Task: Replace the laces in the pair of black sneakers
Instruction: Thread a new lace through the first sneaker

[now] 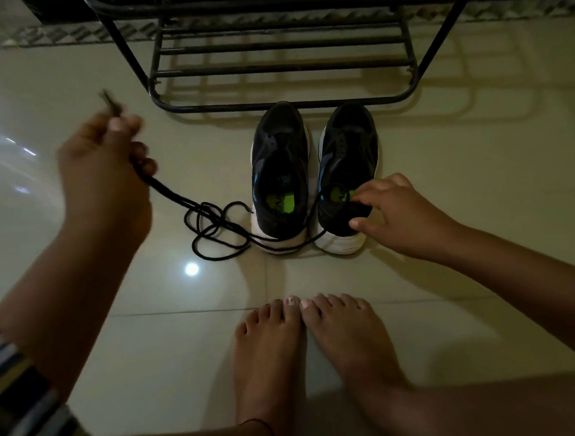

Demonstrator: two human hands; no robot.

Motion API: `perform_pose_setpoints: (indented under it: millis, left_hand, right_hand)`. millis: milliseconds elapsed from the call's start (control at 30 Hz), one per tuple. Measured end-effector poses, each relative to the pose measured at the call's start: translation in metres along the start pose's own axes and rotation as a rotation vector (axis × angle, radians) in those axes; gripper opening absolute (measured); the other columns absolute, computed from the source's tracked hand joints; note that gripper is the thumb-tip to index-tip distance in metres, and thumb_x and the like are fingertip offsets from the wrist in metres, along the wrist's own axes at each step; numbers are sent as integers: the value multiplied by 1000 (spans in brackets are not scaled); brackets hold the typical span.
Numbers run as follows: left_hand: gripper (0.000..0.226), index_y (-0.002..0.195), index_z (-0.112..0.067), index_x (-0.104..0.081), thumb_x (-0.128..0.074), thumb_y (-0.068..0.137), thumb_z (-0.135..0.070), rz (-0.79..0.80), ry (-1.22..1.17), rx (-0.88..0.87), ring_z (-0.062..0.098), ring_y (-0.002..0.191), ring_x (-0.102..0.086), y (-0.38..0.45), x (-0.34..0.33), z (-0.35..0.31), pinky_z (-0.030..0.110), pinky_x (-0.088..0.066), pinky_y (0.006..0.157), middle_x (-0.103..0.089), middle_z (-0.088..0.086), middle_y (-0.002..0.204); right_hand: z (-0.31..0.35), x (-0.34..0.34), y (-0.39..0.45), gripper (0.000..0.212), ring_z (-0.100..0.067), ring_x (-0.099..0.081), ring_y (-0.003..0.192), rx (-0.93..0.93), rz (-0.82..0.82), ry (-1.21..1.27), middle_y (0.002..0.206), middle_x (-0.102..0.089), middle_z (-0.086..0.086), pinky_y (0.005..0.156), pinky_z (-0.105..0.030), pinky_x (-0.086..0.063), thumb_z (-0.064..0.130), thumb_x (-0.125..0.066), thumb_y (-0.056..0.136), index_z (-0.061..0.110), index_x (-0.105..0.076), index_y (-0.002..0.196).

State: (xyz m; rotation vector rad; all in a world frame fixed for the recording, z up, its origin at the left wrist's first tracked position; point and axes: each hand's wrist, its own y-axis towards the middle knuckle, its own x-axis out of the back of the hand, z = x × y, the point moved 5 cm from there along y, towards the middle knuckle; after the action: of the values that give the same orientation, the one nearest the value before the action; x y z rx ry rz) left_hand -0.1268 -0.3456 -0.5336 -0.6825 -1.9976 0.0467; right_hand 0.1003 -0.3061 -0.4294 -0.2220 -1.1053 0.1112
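Two black sneakers with white soles stand side by side on the tiled floor, toes pointing away: the left sneaker [281, 178] and the right sneaker [347, 179]. Both show green insole labels and no laces in the eyelets. My left hand [103, 170] is raised at the left and grips a black lace [214, 221]; its end sticks up past my fingers, blurred. The lace trails down into loose loops on the floor and runs on past the heels toward the right sneaker. My right hand [391, 213] holds the right sneaker's heel collar, thumb outside.
A black metal shoe rack [283, 66] stands just beyond the sneakers' toes, against the wall. My two bare feet [311, 342] rest on the floor close in front of the heels. Glossy tiles [475, 176] spread to both sides.
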Motion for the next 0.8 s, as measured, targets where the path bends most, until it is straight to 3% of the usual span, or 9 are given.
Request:
perform_pose_setpoints:
  millis: [100,133,200,267,333,433,600,700,800]
  left_hand:
    - [53,137,-23,-29,-51,91,-34,-62,262,-42,23,116,-46,-13,5,-17,36,-39,90,-46,-1,131]
    - [53,138,-23,-26,-49,92,-35,-27,127,-45,23,118,-44,-9,11,-21,35,-38,92,-43,-1,133]
    - [46,134,-25,-25,-46,95,-35,-149,14,-103,20,116,-46,19,46,-34,28,-39,91,-45,-1,134]
    - [25,123,-24,-41,-43,98,-30,-74,-42,-62,12,90,-58,53,90,-52,14,-43,71,-60,0,113]
    - [19,114,-19,-51,-41,100,-25,-27,-6,-74,12,68,-55,78,116,-60,16,-40,57,-63,3,91]
    - [18,111,-17,-52,-40,99,-24,-26,50,-147,13,65,-52,69,109,-64,20,-37,51,-59,1,82]
    - [14,106,-19,-54,-43,98,-23,23,-6,-189,10,65,-54,58,101,-61,21,-43,58,-58,-5,78]
    - [13,105,-20,-55,-45,97,-23,48,18,-213,4,63,-51,54,99,-64,15,-38,56,-54,-12,74]
    - [12,103,-22,-57,-47,96,-21,-9,-49,-202,1,67,-56,57,116,-70,11,-39,57,-64,-8,86]
  right_hand:
    - [8,-2,3,37,-19,-38,117,50,8,3,122,-55,-1,95,-29,-34,30,-56,91,13,-57,124]
    - [8,-4,3,33,-19,-40,114,50,23,15,116,-57,-3,92,-30,-37,29,-55,92,11,-58,120]
    - [8,-5,3,27,-16,-44,105,45,43,31,105,-59,-4,85,-32,-41,28,-53,93,10,-59,112]
    - [7,-4,2,23,-14,-45,99,43,53,27,100,-59,-5,83,-34,-43,27,-52,93,10,-59,107]
    - [6,-2,1,23,-16,-47,98,44,68,25,97,-60,-6,83,-37,-44,28,-53,93,10,-60,105]
    - [6,-2,-5,23,-17,-51,96,59,121,24,96,-61,-7,83,-38,-46,30,-55,91,11,-62,103]
    - [7,-2,-11,31,-15,-53,85,63,230,6,87,-59,-3,78,-42,-48,44,-53,87,14,-60,91]
    - [12,0,-8,49,-16,-58,73,9,162,82,80,-61,0,66,-39,-48,63,-45,79,17,-61,87]
    - [17,7,0,36,-15,-55,64,39,-22,73,71,-60,-1,61,-35,-45,44,-51,90,12,-62,78]
